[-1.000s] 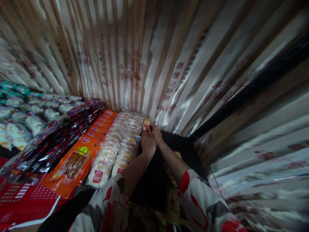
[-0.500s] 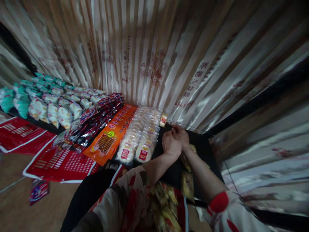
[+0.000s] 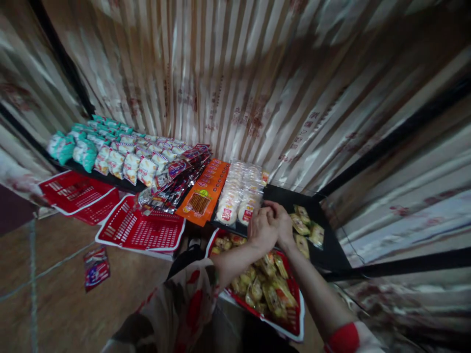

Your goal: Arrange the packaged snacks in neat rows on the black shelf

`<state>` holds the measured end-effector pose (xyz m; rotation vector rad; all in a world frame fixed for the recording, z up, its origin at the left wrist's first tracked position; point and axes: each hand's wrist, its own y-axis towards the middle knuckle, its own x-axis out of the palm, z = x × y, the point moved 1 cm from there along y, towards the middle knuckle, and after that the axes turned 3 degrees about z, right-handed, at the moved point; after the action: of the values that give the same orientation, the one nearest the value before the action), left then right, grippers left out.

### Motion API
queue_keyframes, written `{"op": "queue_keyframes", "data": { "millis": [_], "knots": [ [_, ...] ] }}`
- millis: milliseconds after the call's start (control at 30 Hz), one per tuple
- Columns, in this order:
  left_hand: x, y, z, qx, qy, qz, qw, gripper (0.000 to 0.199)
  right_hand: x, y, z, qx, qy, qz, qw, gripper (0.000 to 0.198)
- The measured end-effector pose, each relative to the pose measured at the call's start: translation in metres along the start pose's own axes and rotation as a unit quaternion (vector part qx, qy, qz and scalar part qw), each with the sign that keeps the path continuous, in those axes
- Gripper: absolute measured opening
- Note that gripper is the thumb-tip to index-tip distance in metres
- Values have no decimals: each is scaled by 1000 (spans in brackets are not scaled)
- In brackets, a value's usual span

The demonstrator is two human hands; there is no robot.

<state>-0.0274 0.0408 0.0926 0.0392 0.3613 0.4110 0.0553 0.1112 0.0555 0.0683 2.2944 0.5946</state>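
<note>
Yellow packets [image 3: 274,299], wrapped in clear film: heaped in a red basket [image 3: 295,318] below the shelf's front edge; others laid loose on the bare right end of the black shelf [image 3: 309,201]; a single packet [image 3: 265,177] set at the back, beside the white round packs [image 3: 235,193]. Left hand [image 3: 262,229] and right hand [image 3: 281,223]: brought together, touching, at the front edge of the shelf, over the far side of the basket; fingers curled inward, and whether anything is gripped cannot be told. A second ago both hands were at the single packet; since then they have been drawn back and the packet has been left in place, so its placing may be judged done. The basket has also been brought more fully into view. Adjoining on the shelf, leftward: orange packs [image 3: 202,196], dark red packs [image 3: 180,184], white packs [image 3: 130,166], green packs [image 3: 84,152]. On the floor: one dark packet [image 3: 96,268]. Hidden or unclear: the fingertips, screened by the backs of the hands; part of the basket, covered by the left forearm; all small lettering, lost to blur and dim light.
</note>
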Motion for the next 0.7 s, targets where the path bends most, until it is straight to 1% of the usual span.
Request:
{"op": "queue_keyframes", "data": {
  "millis": [100,167,200,267,333,433,467,533,600,700],
  "knots": [
    [-52,-29,-28,75,-17,27,997,30,13,-28,-46,-25,20,-19,999,34],
    [-89,-51,-56,100,-1,68,993,32,19,-49,-71,-46,36,-39,998,33],
    [-109,-62,-71,100,17,97,990,32,21,-60,-81,-59,41,-47,996,32],
    [-148,-78,-103,84,60,177,979,32,24,-79,-96,-89,47,-58,993,31],
    [-188,-83,-134,69,100,243,962,31,27,-94,-107,-111,51,-63,990,30],
    [-245,-67,-173,25,134,324,936,34,42,-104,-123,-117,64,-78,988,29],
    [-262,-57,-183,-6,127,350,928,35,50,-104,-130,-116,71,-88,987,29],
    [-292,-36,-201,-85,82,380,918,35,72,-102,-146,-114,86,-113,983,29],
    [-314,-16,-213,-158,3,356,921,33,98,-97,-163,-102,108,-134,980,30],
    [-333,6,-225,-226,-106,308,918,31,135,-85,-188,-54,135,-154,977,30]
  ]
}}
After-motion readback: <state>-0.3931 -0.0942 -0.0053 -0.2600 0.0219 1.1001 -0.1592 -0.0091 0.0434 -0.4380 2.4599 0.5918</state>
